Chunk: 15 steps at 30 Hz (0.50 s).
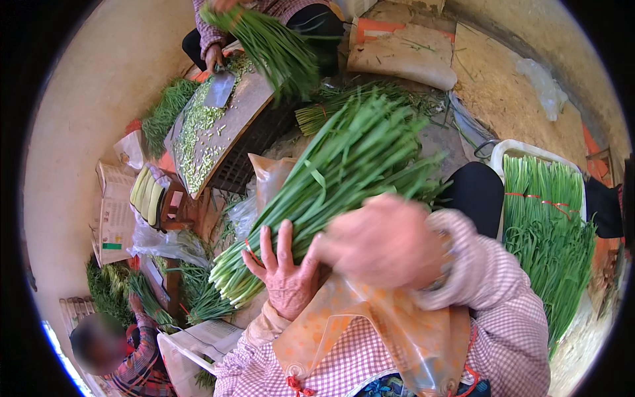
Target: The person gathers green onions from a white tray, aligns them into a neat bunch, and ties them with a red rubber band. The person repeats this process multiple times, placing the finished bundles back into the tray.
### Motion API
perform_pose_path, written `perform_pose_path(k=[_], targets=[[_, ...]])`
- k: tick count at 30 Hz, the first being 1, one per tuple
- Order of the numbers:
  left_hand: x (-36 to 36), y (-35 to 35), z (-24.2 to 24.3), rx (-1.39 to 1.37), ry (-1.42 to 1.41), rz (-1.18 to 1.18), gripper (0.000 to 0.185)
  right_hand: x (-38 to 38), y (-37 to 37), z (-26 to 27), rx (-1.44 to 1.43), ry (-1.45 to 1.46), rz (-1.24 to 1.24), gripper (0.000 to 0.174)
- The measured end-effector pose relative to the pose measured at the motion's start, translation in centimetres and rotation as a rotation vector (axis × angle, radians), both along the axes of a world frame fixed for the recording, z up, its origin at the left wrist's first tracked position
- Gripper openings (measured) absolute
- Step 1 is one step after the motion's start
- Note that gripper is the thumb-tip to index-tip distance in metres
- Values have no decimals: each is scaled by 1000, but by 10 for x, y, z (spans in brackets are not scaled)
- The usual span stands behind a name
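A large banded bundle of garlic chives (pixel 337 168) lies slantwise across my lap, pale stem ends towards the lower left and green leaves fanning to the upper right. A thin red band (pixel 254 254) circles it near the stem ends. My left hand (pixel 287 283) holds the bundle beside this band, fingers spread over the stems. Over the leafy part is my right hand (pixel 387 240), blurred by motion; whether its fingers grip any leaves is unclear. Beneath both hands, a translucent orange-patterned plastic apron (pixel 337 310) covers my lap.
At my right stands a white plastic crate (pixel 528 147) of banded chives (pixel 540 248). Ahead, a co-worker's hand (pixel 214 57) holds a cleaver (pixel 220 89) above a board (pixel 248 111) strewn with chopped stems. Another person (pixel 134 357) sits at lower left beside more greens.
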<state>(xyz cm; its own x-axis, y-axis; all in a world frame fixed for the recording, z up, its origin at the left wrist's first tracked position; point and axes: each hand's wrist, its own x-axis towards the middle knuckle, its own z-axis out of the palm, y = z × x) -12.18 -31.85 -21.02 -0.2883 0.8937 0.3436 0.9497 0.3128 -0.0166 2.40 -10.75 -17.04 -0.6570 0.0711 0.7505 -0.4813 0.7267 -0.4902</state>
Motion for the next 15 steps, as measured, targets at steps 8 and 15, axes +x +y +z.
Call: perform_pose_path(k=[8, 15], targets=[[11, -21, -18, -3, 289, -10, 36, 53, 128, -37, 442, -887, -918, 41], [10, -35, -33, 51, 158, -71, 35, 92, 90, 38, -408, -427, -872, 19]])
